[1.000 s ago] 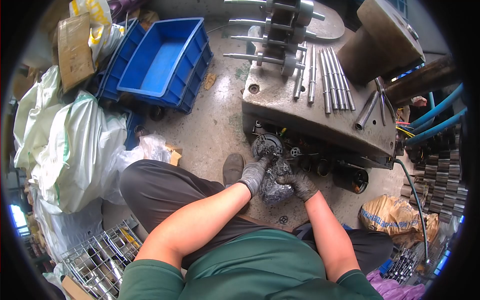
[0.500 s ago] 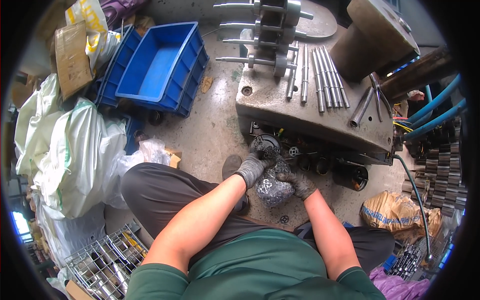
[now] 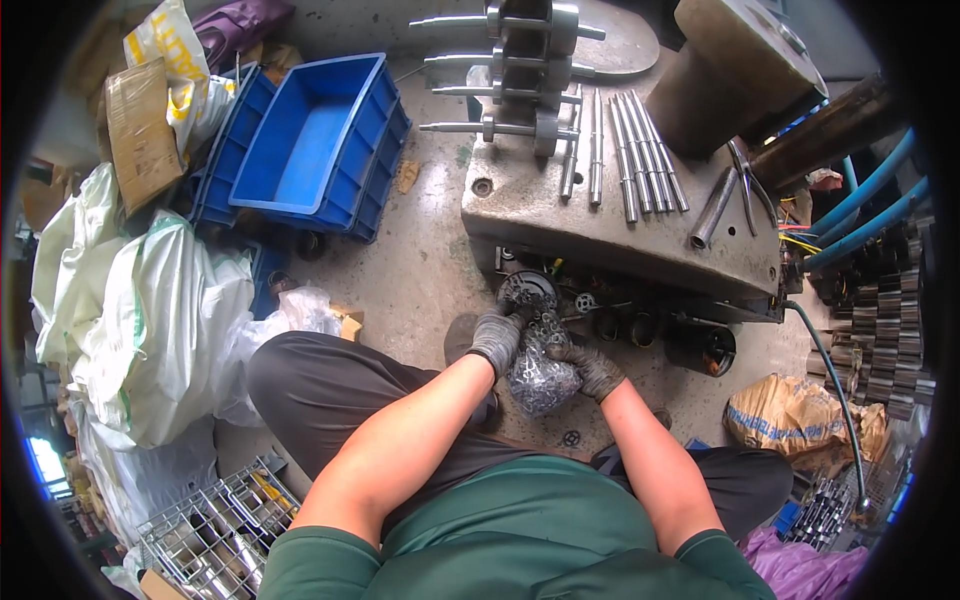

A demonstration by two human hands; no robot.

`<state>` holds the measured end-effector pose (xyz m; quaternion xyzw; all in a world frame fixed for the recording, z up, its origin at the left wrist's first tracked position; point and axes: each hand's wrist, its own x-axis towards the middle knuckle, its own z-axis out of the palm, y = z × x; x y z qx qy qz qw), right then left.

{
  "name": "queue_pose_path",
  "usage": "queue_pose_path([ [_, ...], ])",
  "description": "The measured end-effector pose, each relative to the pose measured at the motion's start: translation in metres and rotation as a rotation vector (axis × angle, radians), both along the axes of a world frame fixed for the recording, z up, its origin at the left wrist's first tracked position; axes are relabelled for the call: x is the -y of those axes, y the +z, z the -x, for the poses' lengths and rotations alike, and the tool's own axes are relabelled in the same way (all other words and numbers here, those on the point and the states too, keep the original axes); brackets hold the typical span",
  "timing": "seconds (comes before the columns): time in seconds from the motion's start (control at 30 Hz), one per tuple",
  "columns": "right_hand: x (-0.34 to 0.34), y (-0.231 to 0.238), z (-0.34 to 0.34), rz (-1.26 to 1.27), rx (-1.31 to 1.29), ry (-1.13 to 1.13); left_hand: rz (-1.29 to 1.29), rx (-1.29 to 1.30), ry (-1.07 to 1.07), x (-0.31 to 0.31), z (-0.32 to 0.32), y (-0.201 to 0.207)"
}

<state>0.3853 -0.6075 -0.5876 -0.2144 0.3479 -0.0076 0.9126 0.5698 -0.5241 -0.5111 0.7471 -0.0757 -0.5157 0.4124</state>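
A clear plastic bag (image 3: 541, 385) full of small dark and shiny metal parts lies tilted between my hands, its neck toward a round dark container (image 3: 524, 284). Small loose parts show at the neck, close to the container's rim. My left hand (image 3: 496, 338), in a grey work glove, is closed at the left side of the bag's neck; its fingertips are partly hidden. Gloved as well, my right hand (image 3: 592, 371) grips the bag's right side, with plastic bunched under the fingers.
A heavy metal block table (image 3: 620, 245) stands ahead, bearing several steel rods (image 3: 640, 160) and pliers (image 3: 745, 185). Blue crates (image 3: 320, 140) and white sacks (image 3: 150, 300) are at left. A dark cylinder (image 3: 700, 350) and a brown paper sack (image 3: 800, 415) lie right; a wire basket (image 3: 215, 530) is lower left.
My left hand has shifted slightly left, and more metal parts show at the bag's neck. My right hand still holds the bag. The whole view has shifted a little.
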Motion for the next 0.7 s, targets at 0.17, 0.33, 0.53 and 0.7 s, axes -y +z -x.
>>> queue_pose_path([
  [0.17,0.0,-0.004,0.001,-0.03,0.015,-0.011,-0.012,-0.041,0.06,0.002,0.002,-0.004],
  [0.33,0.0,0.006,0.0,0.031,-0.022,0.009,-0.027,-0.067,0.1,0.004,0.001,-0.014],
  [0.53,-0.008,-0.008,0.001,0.022,-0.032,-0.042,-0.224,-0.023,0.129,0.01,-0.002,-0.008],
  [0.7,-0.012,-0.02,0.005,-0.06,-0.036,-0.097,-0.107,0.025,0.056,0.015,-0.001,0.016],
])
